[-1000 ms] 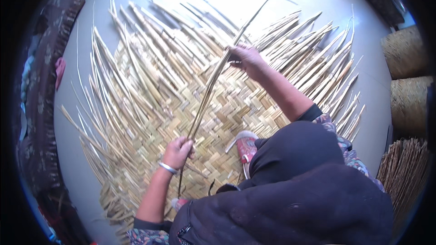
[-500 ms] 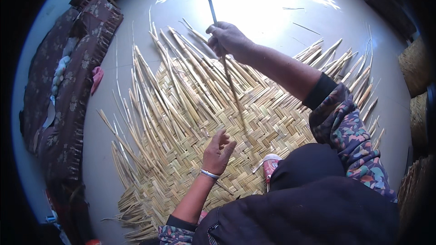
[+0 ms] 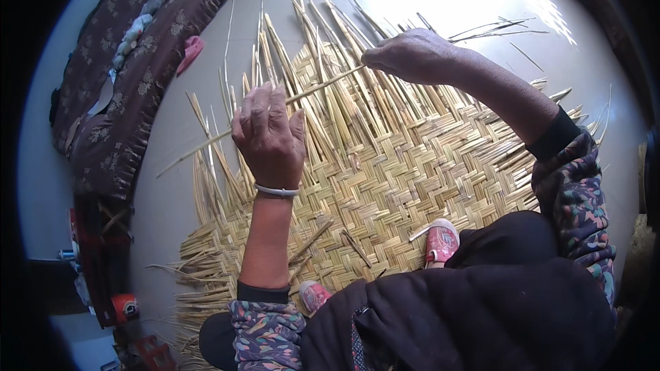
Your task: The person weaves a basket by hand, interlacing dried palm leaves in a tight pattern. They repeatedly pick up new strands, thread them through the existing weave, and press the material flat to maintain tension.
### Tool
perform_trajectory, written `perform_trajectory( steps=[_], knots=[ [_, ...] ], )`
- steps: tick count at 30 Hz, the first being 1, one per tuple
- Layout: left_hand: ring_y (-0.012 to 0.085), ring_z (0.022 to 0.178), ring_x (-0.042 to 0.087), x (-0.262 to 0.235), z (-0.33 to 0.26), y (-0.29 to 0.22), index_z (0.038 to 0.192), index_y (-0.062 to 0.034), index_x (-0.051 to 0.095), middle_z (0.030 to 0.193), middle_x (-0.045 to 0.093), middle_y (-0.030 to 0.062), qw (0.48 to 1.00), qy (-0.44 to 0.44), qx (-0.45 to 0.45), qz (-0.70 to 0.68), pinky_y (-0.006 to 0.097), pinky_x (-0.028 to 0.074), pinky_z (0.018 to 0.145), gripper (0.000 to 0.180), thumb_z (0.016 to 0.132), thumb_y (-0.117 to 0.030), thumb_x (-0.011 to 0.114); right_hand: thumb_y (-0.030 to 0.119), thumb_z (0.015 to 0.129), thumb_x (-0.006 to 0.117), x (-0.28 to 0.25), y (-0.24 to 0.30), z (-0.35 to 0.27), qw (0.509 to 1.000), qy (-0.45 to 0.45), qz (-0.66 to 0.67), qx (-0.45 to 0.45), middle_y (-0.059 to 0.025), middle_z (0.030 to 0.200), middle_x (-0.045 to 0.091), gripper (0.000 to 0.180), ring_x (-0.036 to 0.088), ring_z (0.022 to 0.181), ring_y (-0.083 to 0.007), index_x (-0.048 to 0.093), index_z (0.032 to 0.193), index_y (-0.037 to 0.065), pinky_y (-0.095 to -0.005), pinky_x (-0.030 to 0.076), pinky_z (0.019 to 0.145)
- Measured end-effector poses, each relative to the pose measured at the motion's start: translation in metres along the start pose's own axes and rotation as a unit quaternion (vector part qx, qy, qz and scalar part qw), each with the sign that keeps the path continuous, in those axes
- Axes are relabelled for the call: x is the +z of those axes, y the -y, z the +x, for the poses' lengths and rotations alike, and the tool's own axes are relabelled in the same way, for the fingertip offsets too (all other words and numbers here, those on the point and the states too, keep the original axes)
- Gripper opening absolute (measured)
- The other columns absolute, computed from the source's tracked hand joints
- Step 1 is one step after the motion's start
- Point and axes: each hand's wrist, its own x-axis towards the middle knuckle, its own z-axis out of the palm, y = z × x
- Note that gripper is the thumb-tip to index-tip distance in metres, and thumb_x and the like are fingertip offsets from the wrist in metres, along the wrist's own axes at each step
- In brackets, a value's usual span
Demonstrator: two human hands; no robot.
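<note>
A dark patterned cushion (image 3: pixel 137 62) lies on the floor (image 3: pixel 172 206) at far left. The left hand (image 3: pixel 269 134) rests fingers together over a long reed strip (image 3: pixel 323 86), though whether it grips is unclear. The strip runs slanting, low left to high right, above the woven mat (image 3: pixel 412 185). The right hand (image 3: pixel 412 55) pinches its upper end, clamped shut. Both hands sit on it, well apart.

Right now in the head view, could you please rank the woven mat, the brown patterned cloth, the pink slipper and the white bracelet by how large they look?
1. woven mat
2. brown patterned cloth
3. pink slipper, though partly hidden by clothing
4. white bracelet, smallest though it sits nearer the camera
</note>
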Motion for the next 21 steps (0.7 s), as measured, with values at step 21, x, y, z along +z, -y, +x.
perform_trajectory(
  steps=[21],
  knots=[
    [0.0056, 0.056, 0.051, 0.06, -0.122, -0.103, 0.087, -0.0027, 0.064, 0.066, 0.06, 0.0005, 0.614, 0.466, -0.369, -0.519, 0.02, 0.041, 0.051, 0.02, 0.089, -0.023, 0.06, 0.028, 0.087, 0.064, 0.2, 0.023, -0.117, 0.469, -0.023, 0.816, 0.336, -0.0031, 0.082, 0.064, 0.026, 0.062, 0.067, -0.0083, 0.057, 0.097, 0.005, -0.0185, 0.051, 0.056]
  ],
)
